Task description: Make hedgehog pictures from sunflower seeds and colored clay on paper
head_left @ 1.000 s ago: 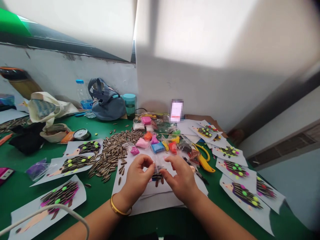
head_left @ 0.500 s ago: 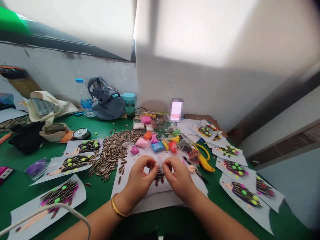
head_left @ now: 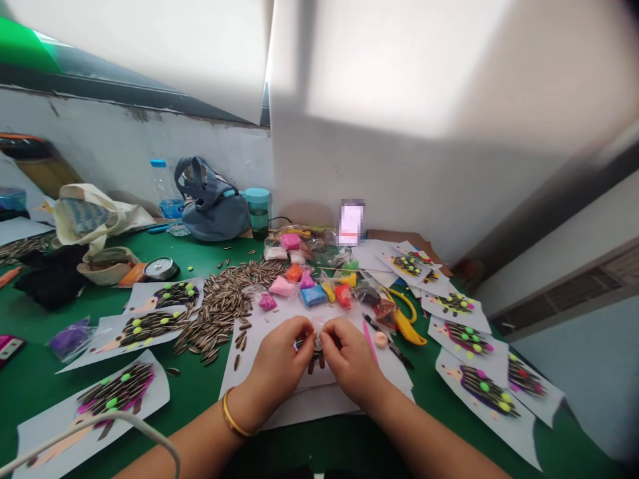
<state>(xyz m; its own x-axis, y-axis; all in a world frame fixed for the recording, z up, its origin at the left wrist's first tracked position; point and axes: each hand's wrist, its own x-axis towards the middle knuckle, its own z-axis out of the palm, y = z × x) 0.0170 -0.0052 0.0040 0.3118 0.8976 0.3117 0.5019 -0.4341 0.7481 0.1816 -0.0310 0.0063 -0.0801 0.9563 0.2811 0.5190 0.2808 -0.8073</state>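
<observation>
My left hand point(head_left: 280, 356) and my right hand point(head_left: 353, 356) meet over white paper point(head_left: 279, 399), thumbs and fingers pinched. Between the fingertips shows a small clear plastic bag point(head_left: 318, 324); what is inside it cannot be made out. Beneath them, mostly covered by the hands, lies a hedgehog picture with brown clay legs point(head_left: 315, 365). Bagged coloured clay lies just beyond: blue point(head_left: 313, 295), red point(head_left: 343, 295), pink point(head_left: 283, 286). A peach clay ball point(head_left: 381, 340) sits by my right hand. Striped sunflower seeds point(head_left: 227, 293) are heaped to the left.
Finished-looking seed hedgehogs on paper lie at left point(head_left: 114, 392) and right point(head_left: 486, 392). Yellow-handled scissors point(head_left: 409, 328) rest at right. A blue-grey bag point(head_left: 214, 216), a cup point(head_left: 258, 213) and a phone point(head_left: 351, 223) stand along the wall. A white cable point(head_left: 150, 431) crosses the lower left.
Both hands have drawn slightly closer together, still pinching the plastic bag. The whole view has shifted a little; the things on the table lie as before.
</observation>
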